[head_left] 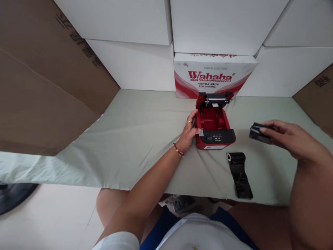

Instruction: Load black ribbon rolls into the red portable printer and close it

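A red and black label printer (pixel 217 136) stands on the cloth with its lid (pixel 214 100) tipped up and its red inside showing. My left hand (pixel 191 131) grips the printer's left side, its thumb on the front corner and its fingers along the outer wall. Off to the right, my right hand (pixel 284 133) holds a small dark block (pixel 257 132) above the cloth, pinched between thumb and fingers; its exact kind is unclear. Between the printer and the near edge lies a black roll (pixel 236 158) with a white core, its loose black strip trailing toward me.
A pale green cloth (pixel 145 128) covers the table. Behind the printer stands a Wahaha water carton (pixel 212 74), with white boxes (pixel 130 64) stacked around it. Brown cardboard (pixel 52 86) rises at the left, and another brown box (pixel 318 90) at the right.
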### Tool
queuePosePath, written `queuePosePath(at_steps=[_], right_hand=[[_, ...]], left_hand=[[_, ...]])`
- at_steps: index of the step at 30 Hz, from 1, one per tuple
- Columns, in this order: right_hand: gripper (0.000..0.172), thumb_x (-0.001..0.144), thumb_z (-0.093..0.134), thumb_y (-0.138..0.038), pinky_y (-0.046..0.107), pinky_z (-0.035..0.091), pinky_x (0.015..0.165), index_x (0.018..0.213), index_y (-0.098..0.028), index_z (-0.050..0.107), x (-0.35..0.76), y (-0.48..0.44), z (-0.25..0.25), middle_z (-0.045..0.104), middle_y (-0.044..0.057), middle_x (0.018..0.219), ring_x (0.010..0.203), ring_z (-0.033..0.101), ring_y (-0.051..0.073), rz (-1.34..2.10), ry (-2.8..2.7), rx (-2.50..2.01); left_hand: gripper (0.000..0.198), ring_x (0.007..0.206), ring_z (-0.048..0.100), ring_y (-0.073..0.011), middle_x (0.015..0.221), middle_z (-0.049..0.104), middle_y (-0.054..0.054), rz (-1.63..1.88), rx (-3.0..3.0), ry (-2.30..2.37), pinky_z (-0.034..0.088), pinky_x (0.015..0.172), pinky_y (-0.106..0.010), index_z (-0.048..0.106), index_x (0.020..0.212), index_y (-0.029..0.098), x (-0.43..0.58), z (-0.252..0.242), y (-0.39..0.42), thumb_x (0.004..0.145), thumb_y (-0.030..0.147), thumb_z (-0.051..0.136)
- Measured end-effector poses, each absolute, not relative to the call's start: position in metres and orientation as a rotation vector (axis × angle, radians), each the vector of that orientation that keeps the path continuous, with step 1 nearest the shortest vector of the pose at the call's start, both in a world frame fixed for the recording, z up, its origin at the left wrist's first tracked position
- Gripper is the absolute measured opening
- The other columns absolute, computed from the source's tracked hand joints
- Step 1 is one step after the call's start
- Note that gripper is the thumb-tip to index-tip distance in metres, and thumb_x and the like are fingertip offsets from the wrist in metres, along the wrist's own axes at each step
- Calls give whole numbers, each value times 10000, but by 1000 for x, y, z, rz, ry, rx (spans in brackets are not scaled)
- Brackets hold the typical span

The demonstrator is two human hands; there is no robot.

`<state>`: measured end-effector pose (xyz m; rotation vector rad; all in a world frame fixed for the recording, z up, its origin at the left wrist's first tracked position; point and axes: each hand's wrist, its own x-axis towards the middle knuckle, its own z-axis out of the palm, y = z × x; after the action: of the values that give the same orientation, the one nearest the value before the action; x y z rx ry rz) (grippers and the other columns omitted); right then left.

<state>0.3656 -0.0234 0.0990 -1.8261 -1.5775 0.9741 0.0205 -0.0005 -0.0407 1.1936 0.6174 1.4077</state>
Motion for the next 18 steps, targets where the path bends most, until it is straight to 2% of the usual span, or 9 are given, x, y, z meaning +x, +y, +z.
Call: queuePosePath(at_steps=[3, 6, 9, 12, 15, 18], right_hand=[[635, 657, 791, -840, 514, 590, 778, 972, -289, 796, 400, -28, 67, 823, 86, 901, 802, 736, 315, 928, -1861, -1911], [546, 817, 705, -765, 601, 584, 957, 1044, -281, 816, 403, -44, 50, 855, 141, 1121, 1032, 774, 394, 616, -2030, -1868], [421, 991, 619, -633, 596, 551, 1078, 1140, -296, 821, 378, -71, 49, 835, 134, 1236, 1186, 741, 369, 347, -2151, -1588], [319, 1032, 646, -516, 543, 589, 1028, 1216, -320, 817, 342, -90, 46, 838, 99, 1235, 1115, 760, 308, 538, -2346, -1312], [294, 1025, 659, -426, 598, 586, 1016, 1247, -311, 813, 321, -94, 38, 843, 113, 1240, 1055, 762, 323, 579, -2407, -1302], [285, 1013, 672, -447, 607, 612, 952, 1222, -326, 823, 327, -91, 46, 851, 114, 1177, 999, 754, 341, 603, -2414, -1325]], left_hand=[[934, 1680, 345, -347, 1777, 418, -63, 1415, 1183, 627, 289, 1385, -548, 395, 1642, 346, 21, -41, 1, 815, 544, 781], [936, 1666, 355, -348, 1776, 413, -64, 1409, 1192, 631, 305, 1371, -543, 399, 1639, 349, 21, -41, 1, 813, 563, 784], [958, 1640, 394, -347, 1763, 431, -66, 1408, 1202, 618, 335, 1349, -531, 391, 1639, 357, 19, -40, 1, 808, 603, 799], [978, 1614, 435, -346, 1764, 433, -71, 1404, 1231, 625, 364, 1327, -524, 377, 1644, 367, 18, -41, 2, 811, 656, 801], [993, 1597, 461, -345, 1769, 427, -80, 1396, 1233, 632, 390, 1311, -522, 383, 1639, 366, 17, -42, 3, 796, 653, 822], [979, 1620, 432, -343, 1771, 425, -78, 1404, 1238, 651, 387, 1318, -524, 389, 1637, 364, 18, -42, 3, 804, 656, 814]])
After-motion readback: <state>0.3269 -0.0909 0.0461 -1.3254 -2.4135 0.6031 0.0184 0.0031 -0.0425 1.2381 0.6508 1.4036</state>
